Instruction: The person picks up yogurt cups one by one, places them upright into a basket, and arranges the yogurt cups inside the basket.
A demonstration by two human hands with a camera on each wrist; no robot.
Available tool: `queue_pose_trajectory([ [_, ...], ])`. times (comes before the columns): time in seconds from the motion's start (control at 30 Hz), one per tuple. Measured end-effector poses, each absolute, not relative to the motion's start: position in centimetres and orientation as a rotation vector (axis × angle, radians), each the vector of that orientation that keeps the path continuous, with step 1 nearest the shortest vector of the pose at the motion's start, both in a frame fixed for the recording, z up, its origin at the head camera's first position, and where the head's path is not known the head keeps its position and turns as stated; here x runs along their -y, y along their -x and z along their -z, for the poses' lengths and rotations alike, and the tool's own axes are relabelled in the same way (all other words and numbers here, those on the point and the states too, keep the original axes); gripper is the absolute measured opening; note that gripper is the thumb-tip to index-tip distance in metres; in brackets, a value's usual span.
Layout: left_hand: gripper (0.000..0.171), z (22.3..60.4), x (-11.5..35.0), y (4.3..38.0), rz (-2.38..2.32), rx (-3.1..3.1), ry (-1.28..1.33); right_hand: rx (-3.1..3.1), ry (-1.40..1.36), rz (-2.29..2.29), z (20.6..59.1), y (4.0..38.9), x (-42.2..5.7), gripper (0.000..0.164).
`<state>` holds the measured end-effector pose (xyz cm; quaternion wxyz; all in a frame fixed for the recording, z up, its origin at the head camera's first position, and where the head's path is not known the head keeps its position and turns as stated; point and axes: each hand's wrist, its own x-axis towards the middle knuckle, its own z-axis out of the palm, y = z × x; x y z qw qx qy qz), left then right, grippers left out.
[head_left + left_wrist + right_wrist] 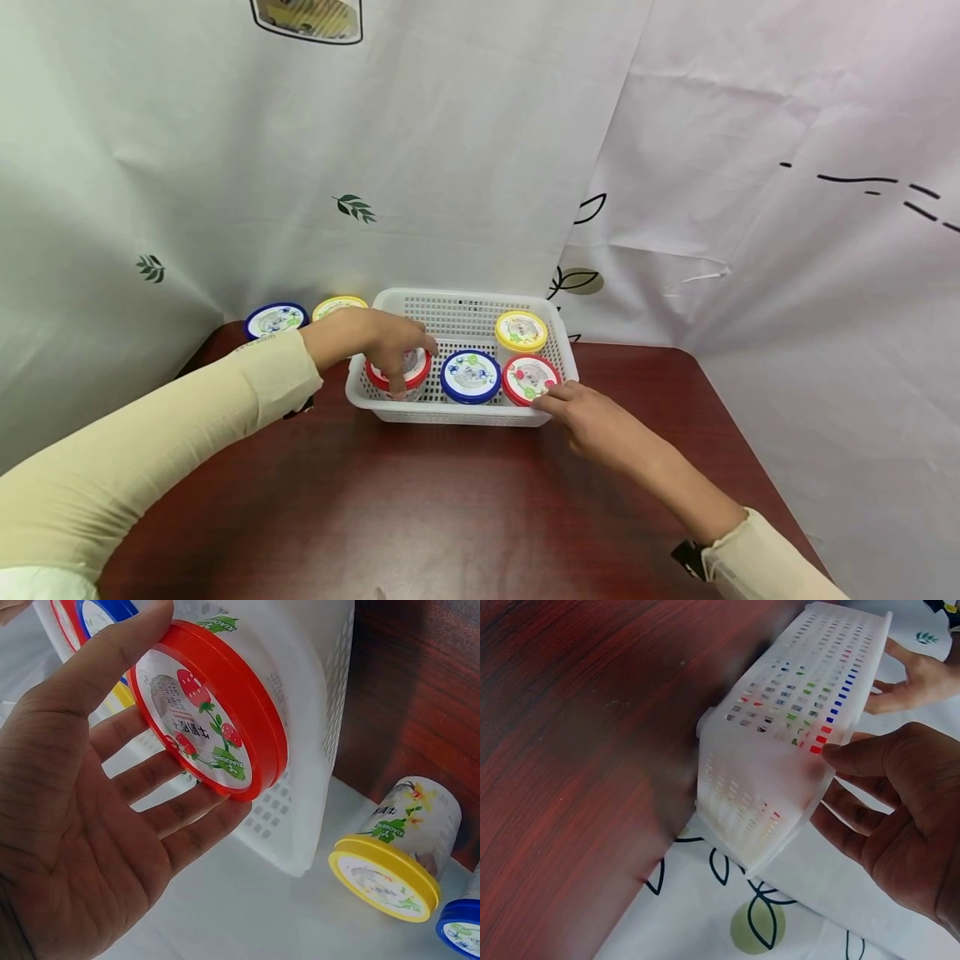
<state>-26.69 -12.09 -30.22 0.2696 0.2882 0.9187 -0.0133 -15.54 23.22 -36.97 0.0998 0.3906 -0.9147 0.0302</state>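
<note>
My left hand [392, 340] reaches over the left end of a white plastic basket [461, 414]. It holds a tub with a red lid [206, 712], thumb at one side of the lid and fingers round the other; strawberries are printed on the lid. At the basket's front right corner, my right hand [596, 417] grips the rim, with the thumb on the outer wall [810, 769] and the fingers over the inner side. Beside it in the basket stands another red-lidded tub [531, 379]. A blue-lidded tub [470, 377] and a yellow-lidded tub [521, 332] are also inside.
Left of the basket, near the back of the dark red wooden table [450, 500], stand another blue-lidded tub [276, 320] and another yellow-lidded tub [397, 855]. A white printed cloth [450, 167] hangs behind the table and along its sides.
</note>
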Motion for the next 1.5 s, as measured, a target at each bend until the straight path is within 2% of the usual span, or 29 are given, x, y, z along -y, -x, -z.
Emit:
queue_pose_trajectory([
  [0.4,0.095,31.1,12.0,27.0,0.005,-2.474,-0.752,2.697,-1.159,-0.095,37.0,15.5,-23.2,0.041],
  [0.67,0.093,31.5,11.6,27.0,0.041,-2.463,-0.825,2.679,-1.166,-0.095,37.1,15.5,-23.2,0.041],
  [1.5,0.096,32.0,11.1,27.0,0.089,-2.453,-0.762,2.670,-1.168,-0.084,36.9,15.5,-23.2,0.038],
])
